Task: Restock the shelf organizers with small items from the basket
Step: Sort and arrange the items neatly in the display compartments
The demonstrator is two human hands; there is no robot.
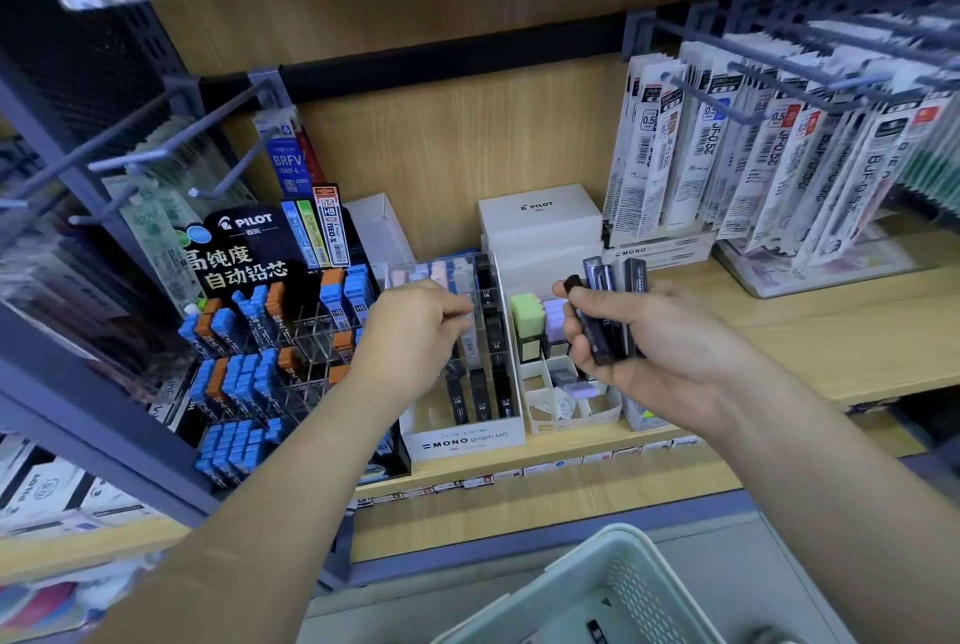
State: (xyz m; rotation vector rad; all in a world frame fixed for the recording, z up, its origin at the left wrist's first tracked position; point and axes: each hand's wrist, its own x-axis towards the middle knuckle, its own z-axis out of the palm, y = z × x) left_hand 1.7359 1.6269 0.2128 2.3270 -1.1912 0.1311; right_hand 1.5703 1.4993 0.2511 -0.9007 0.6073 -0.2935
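Your left hand (pixel 415 331): fingers curled, tips drawn together over the back rows of the MONO graph MG organizer (pixel 467 442). Blur hides whether they pinch a case there, so you cannot tell.
Your right hand (pixel 654 337): palm turned up, fingers and thumb wrapped round a bundle of dark lead cases (pixel 608 316). Their tops fan out above your thumb.
Organizer: a white box at the front of the wooden shelf (pixel 831 331), with dark cases lying in its lanes and paler ones at the back.
Divided tray (pixel 545 428): white, just right of the organizer and below your right hand, with green and lilac blocks in its far cells.
Basket (pixel 639 591): pale and perforated, low in front of you and well below the shelf edge. One small dark item (pixel 596 632) lies on its floor.
Pilot display (pixel 244 248): black, left of the organizer, stocked with blue- and orange-capped cases.
Refill packs (pixel 753 165): hanging on pegs to the upper right.
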